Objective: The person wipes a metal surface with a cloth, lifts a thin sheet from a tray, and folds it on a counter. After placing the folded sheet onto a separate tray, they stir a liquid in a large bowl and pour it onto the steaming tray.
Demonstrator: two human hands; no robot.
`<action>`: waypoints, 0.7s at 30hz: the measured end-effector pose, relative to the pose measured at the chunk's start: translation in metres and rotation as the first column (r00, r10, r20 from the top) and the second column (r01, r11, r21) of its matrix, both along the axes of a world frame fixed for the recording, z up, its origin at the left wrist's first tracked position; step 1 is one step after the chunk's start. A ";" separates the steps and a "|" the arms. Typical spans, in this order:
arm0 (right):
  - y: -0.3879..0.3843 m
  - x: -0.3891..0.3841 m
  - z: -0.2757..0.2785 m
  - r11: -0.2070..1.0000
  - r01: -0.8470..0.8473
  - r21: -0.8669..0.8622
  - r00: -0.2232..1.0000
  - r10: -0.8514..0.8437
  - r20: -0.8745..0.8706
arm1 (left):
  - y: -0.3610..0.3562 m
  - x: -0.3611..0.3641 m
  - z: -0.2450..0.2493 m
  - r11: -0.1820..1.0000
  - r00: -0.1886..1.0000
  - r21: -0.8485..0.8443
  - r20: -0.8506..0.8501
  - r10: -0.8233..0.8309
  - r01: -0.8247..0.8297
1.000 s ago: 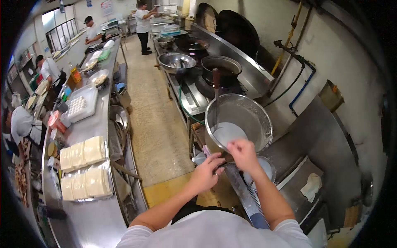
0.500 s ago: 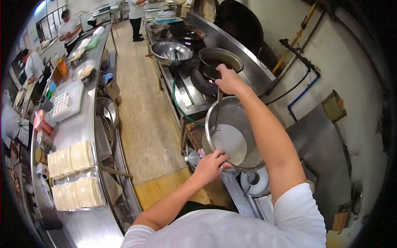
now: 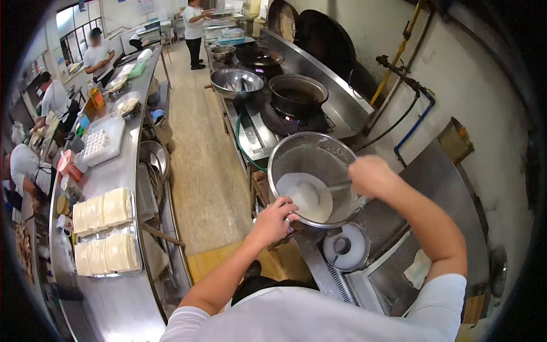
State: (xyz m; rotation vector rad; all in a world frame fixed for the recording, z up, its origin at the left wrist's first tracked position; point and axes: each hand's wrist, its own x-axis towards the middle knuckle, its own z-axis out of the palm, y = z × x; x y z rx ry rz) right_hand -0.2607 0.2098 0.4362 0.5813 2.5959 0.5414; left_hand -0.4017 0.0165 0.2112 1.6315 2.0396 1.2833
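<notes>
A large metal mixing bowl [image 3: 273, 165] is tilted in front of me, with white liquid [image 3: 293, 181] pooled on its lower left side. My left hand [image 3: 274, 220] grips the bowl's near left rim, fingers curled over the edge. At the bowl's right side, my right hand [image 3: 373, 176] is closed around the handle of a ladle [image 3: 309, 195], slightly blurred by motion. The ladle's round end sits in the white liquid. Just below the bowl stands a round white-filled container [image 3: 354, 244] with another ladle-like utensil in it.
A dark pot [image 3: 299, 85] stands on the stove, where a flame shows, beside a steel bowl [image 3: 236, 80]. Trays of pale wrapper stacks [image 3: 108, 256] and white balls [image 3: 96, 143] lie on the left counter [image 3: 122, 302]. Several people in white shirts [image 3: 55, 98] work farther back.
My right hand has swung from the bowl's far rim to its right side, bringing the ladle from near upright to nearly level. The left hand stays on the rim.
</notes>
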 end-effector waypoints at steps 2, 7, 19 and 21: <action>-0.018 0.035 -0.001 0.999 -0.024 -0.032 0.994 0.027 0.102 | -0.002 0.005 0.005 0.999 1.000 -0.015 -0.002 0.028 -0.028; -0.048 0.098 0.004 0.990 -0.026 -0.138 1.000 0.024 -0.019 | 0.004 0.009 -0.006 0.998 0.999 -0.035 0.001 0.043 -0.043; -0.026 0.126 -0.102 0.994 -0.048 -0.097 0.972 0.024 -0.232 | 0.001 0.018 0.008 0.988 0.979 -0.119 -0.189 0.075 -0.099; -0.030 0.125 -0.072 0.992 -0.078 -0.097 0.984 0.061 -0.166 | 0.001 0.017 0.009 0.983 0.986 -0.159 -0.158 0.062 -0.088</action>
